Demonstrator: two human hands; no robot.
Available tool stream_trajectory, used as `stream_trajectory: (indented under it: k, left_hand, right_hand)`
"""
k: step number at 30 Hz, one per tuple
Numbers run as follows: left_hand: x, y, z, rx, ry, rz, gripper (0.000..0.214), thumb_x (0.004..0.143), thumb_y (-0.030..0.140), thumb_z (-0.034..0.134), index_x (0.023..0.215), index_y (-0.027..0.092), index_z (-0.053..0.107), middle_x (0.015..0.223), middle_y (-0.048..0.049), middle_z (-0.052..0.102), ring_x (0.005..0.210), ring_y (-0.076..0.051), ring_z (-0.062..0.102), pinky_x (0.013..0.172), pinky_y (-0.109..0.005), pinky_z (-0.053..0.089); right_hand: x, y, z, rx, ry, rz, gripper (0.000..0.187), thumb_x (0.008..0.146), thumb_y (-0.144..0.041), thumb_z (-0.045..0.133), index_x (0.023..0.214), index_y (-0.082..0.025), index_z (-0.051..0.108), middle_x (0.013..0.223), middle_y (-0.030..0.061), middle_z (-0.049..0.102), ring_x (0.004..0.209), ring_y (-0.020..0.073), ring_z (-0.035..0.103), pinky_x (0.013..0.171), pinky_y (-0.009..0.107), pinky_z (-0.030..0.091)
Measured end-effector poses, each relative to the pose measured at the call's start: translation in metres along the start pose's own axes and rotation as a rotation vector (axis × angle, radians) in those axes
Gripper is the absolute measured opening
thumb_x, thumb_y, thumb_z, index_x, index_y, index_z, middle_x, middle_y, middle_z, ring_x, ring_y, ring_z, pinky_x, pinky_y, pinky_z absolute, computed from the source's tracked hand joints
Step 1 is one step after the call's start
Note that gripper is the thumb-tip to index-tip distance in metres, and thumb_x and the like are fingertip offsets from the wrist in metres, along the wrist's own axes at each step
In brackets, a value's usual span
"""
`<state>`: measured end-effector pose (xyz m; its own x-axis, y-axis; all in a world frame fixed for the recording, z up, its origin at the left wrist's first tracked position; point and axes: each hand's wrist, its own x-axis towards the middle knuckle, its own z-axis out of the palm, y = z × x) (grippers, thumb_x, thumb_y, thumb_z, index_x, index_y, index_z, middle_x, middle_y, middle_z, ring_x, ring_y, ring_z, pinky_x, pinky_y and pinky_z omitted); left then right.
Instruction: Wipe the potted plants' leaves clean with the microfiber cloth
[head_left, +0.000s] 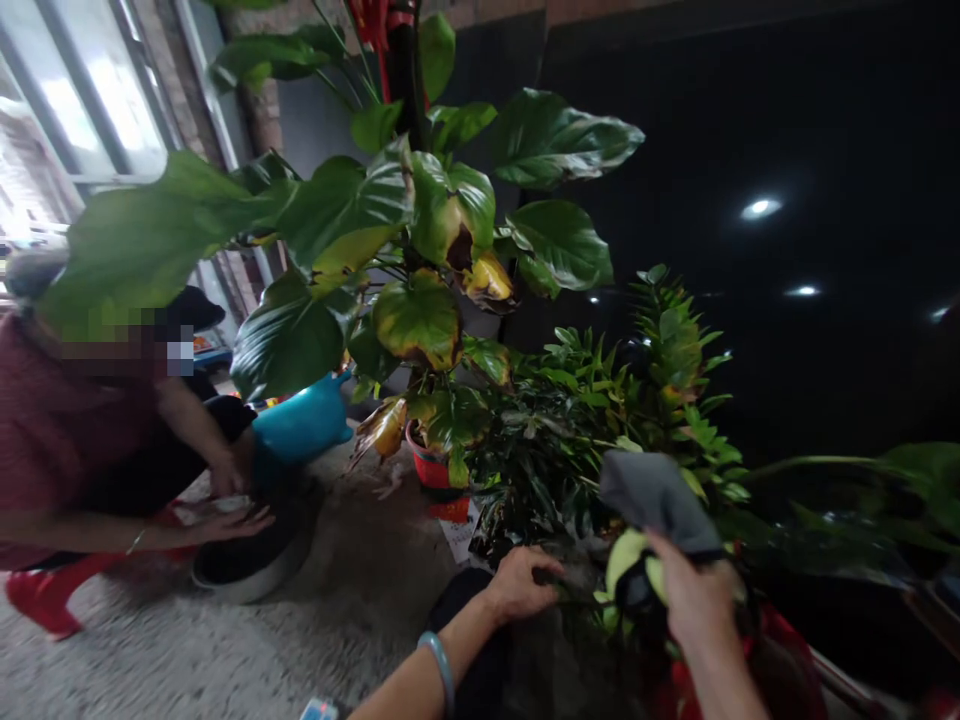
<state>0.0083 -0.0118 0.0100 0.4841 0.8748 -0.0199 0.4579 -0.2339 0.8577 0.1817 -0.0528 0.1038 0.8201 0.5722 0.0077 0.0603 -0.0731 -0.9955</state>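
My right hand (701, 600) is closed on a grey cloth (660, 500), which bunches up above the fingers. Just under the cloth is a yellow-green and dark shape (628, 572), perhaps a leaf, blurred; whether the hand touches it I cannot tell. My left hand (521, 585), with a pale bangle (437, 665) on its wrist, reaches in low beside the dark foliage. Its thumb and fingers curl together in a pinch, and what lies between them is too dark to make out. Leafy potted plants (555, 430) stand just beyond both hands.
A tall broad-leaved plant (420, 320) in a red pot (433, 468) rises ahead. At left a seated person (82, 430) holds both hands over a round basin (251, 580), near a blue watering can (304, 420). A dark glossy wall (750, 130) stands behind the plants.
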Motion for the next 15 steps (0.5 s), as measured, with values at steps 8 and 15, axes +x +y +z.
stream_trajectory:
  k: [8,15]
  left_hand:
    - [-0.007,-0.004,-0.012,-0.468,-0.165,-0.204,0.037,0.055,0.016,0.068,0.092,0.016,0.075,0.079,0.0015,0.069,0.064,-0.010,0.051,0.062,-0.021,0.041]
    - [-0.010,-0.007,-0.010,-0.776,-0.121,-0.406,0.035,0.047,0.020,0.070,0.081,0.016,0.076,0.076,-0.0006,0.069,0.057,-0.007,0.051,0.053,-0.018,0.033]
  right_hand:
    - [0.008,0.006,-0.045,-0.058,0.023,-0.041,0.045,0.050,-0.045,0.071,0.088,-0.023,0.067,0.084,0.0069,0.070,0.091,0.0347,0.064,0.066,0.042,0.054]
    - [0.021,0.006,-0.004,0.032,0.038,-0.030,0.064,0.047,-0.048,0.072,0.101,-0.014,0.063,0.096,0.0125,0.069,0.100,0.0346,0.060,0.077,0.041,0.052]
